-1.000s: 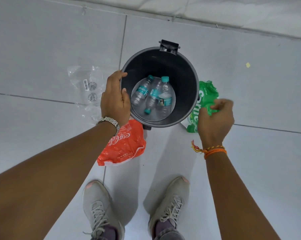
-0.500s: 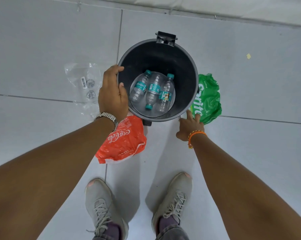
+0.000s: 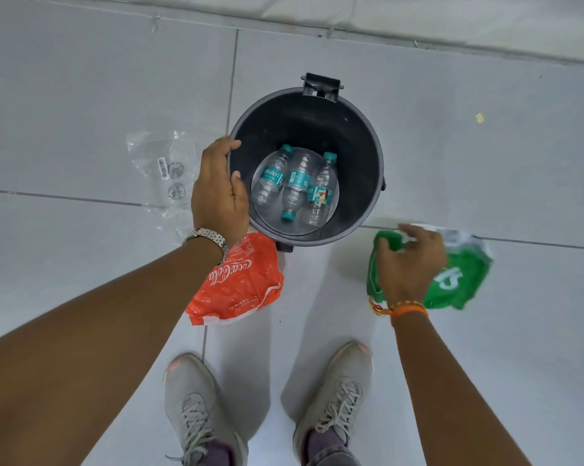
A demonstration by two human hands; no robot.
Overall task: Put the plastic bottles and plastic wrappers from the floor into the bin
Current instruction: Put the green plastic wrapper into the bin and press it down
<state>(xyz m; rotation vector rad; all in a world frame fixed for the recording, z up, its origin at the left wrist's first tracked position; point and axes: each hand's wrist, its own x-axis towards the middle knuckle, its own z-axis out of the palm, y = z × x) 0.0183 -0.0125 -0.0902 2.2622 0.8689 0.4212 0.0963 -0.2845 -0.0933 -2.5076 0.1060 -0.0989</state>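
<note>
Inside the bin (image 3: 357, 156) three bottles (image 3: 295, 183), left hand (image 3: 218, 193) gripping rim, right hand (image 3: 409, 264) clutching green wrapper (image 3: 458, 280)

grey shoes (image 3: 196, 408), wristwatch (image 3: 207, 236), yellow scrap (image 3: 479, 118)

Both forearms were bare. Left wrist carried a silver link-bracelet watch (image 3: 207, 237); right wrist, orange thread bands (image 3: 405, 309). Feet wore grey laced sneakers (image 3: 196, 412) with pink toe tips.

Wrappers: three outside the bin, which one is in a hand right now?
The green wrapper, gripped by the right hand right of the bin. The red wrapper and the clear wrapper lie untouched on the floor.
</note>
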